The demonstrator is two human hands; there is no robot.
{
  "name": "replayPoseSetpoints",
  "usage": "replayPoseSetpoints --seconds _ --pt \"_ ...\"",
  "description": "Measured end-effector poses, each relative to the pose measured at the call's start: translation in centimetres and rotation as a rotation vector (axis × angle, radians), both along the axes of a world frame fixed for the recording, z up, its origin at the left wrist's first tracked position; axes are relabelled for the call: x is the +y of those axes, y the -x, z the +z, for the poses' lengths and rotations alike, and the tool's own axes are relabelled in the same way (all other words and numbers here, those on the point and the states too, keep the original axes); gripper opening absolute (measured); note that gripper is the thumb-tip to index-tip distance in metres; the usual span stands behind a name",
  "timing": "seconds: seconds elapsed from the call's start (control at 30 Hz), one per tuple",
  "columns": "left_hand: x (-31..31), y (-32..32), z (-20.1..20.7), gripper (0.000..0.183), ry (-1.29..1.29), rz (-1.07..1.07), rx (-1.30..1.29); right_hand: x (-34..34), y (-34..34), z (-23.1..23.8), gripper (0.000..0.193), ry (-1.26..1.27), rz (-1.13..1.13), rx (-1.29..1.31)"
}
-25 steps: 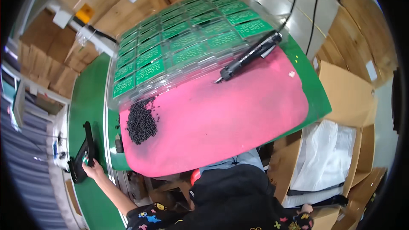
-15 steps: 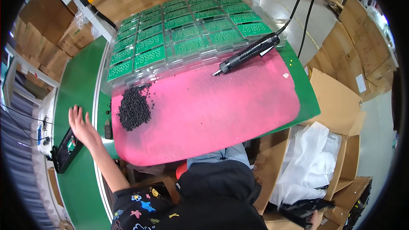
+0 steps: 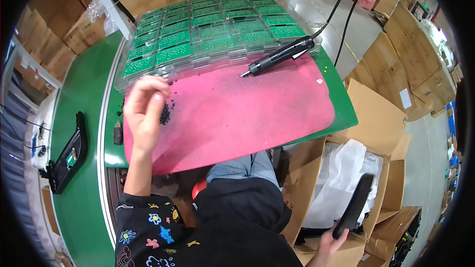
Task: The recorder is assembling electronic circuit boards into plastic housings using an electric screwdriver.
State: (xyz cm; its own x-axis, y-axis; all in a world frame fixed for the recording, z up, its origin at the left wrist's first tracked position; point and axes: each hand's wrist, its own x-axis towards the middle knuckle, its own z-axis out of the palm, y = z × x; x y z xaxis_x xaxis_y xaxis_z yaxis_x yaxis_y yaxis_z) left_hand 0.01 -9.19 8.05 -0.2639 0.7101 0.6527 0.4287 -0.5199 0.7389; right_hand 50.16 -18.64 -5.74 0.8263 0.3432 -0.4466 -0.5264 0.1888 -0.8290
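1. Along its near edge, the green-topped bench [image 3: 341, 111] is being covered by a rounded pink mat [image 3: 237, 109].
2. At the mat's left edge, the left hand [image 3: 143, 116] is being held half-curled, seemingly empty, beside small black pieces [image 3: 165, 113].
3. Over an open brown cardboard carton [image 3: 298, 183] beside the bench's near right corner, a long black casing [image 3: 354, 205] is being gripped at one end by the right hand's [image 3: 331, 242] closed fingers.
4. Tilting is probably being best checked by a firm grip, clear of the carton's walls.

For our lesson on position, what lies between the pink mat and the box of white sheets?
The head view shows a strip of green table between mat and box.
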Motion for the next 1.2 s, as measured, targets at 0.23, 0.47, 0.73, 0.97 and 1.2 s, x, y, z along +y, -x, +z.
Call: replayPoseSetpoints --seconds 0.23,0.47,0.73,0.97,1.2 --pt "1.0 -5.0 2.8 0.03 0.283 -0.252 0.453 5.8 12.7 3.6 0.008 -0.223 0.676 -0.1" --pt "5.7 -0.6 -1.5 0.041 0.582 -0.209 0.917 9.5 19.2 6.7 0.027 -0.297 1.679 -0.184" --pt "5.9 2.4 -3.8 0.028 0.637 -0.183 0.755 21.1 21.6 11.8 0.009 -0.616 1.728 -1.154" --pt "6.0 3.2 -3.5 0.019 0.53 -0.164 0.717 40.4 28.0 14.3 0.034 -0.43 1.171 -2.244" --pt "5.8 4.7 -3.9 0.018 0.508 -0.146 0.709 46.8 30.0 13.1 0.038 0.085 1.61 -2.078"
